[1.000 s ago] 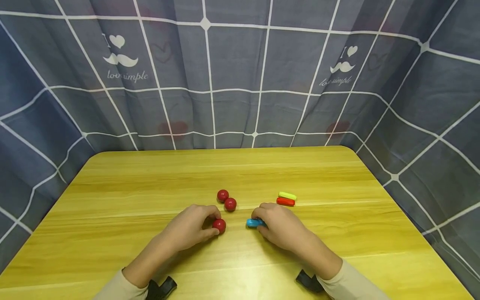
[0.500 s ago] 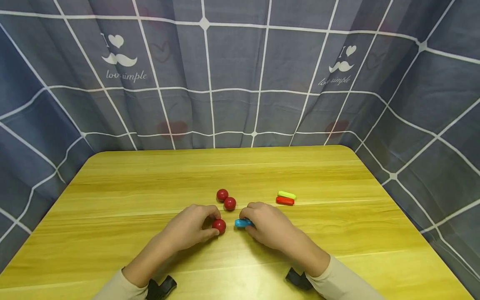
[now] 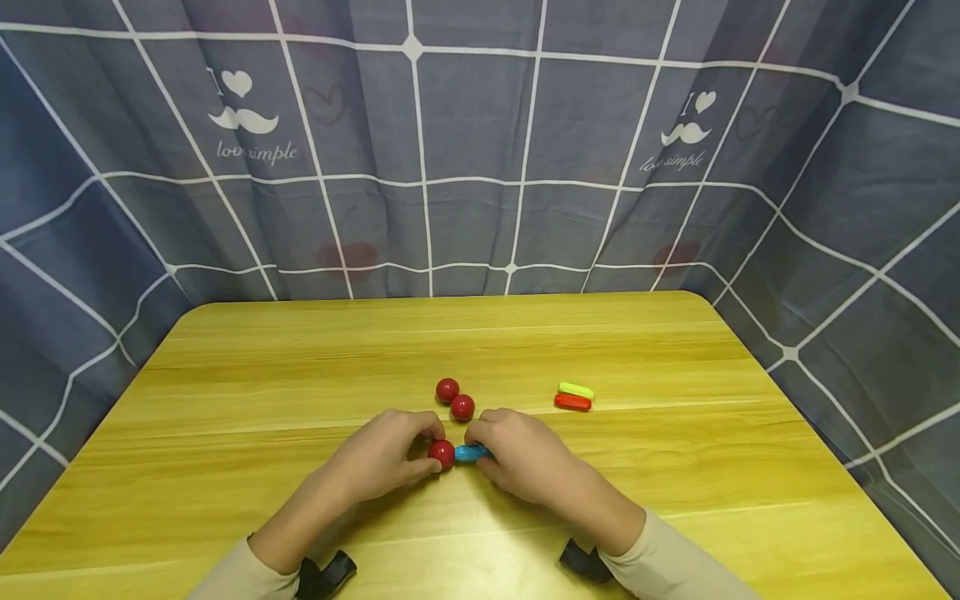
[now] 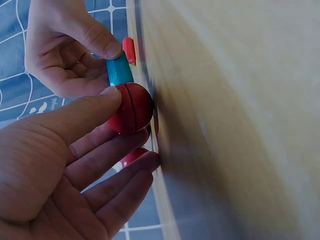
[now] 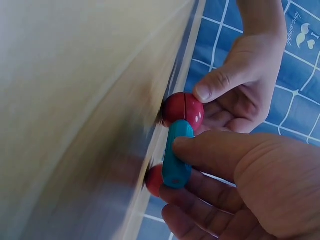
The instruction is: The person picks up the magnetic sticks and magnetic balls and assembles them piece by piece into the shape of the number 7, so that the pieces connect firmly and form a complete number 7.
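Low over the table, my left hand (image 3: 382,457) pinches a red ball (image 4: 131,107) between thumb and fingers. A thin seam line runs round this ball in both wrist views. My right hand (image 3: 528,458) grips a short blue stick (image 5: 177,155) with thumb and fingertips. One end of the stick meets the ball's right side. Just beyond the hands, two more red balls, a nearer one (image 3: 462,407) and a farther one (image 3: 447,390), rest side by side on the wood.
To the right lie a red stick (image 3: 573,402) and a yellow-green stick (image 3: 577,390), side by side. The wooden table (image 3: 300,350) runs back to a grey-blue checked curtain (image 3: 480,225), which also hangs along both sides. Black straps show at both wrists.
My right hand has moved left with the blue stick, closing the gap until its end reaches the red ball. My left hand has stayed nearly still with its ball.
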Motion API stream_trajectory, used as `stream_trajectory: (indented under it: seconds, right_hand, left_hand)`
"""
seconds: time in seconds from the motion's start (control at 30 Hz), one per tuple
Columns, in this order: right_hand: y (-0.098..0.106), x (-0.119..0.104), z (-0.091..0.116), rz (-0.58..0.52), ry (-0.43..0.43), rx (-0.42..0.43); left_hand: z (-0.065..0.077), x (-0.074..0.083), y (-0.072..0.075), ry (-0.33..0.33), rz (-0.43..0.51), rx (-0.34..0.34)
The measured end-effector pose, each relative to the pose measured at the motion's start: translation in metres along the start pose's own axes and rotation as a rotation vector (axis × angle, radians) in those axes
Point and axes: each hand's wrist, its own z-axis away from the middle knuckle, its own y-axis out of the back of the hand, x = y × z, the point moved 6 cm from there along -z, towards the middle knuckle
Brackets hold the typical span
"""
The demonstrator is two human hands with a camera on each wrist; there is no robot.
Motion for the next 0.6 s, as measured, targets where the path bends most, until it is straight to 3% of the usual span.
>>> stream_trajectory:
  seconds: [0.6]
  right_hand:
    - [-0.0033,0.0015,-0.0002,-0.017,-0.010,-0.007]
  left_hand:
    - [0.0008,0.0010,-0.0003,0.017,-0.003,-0.005]
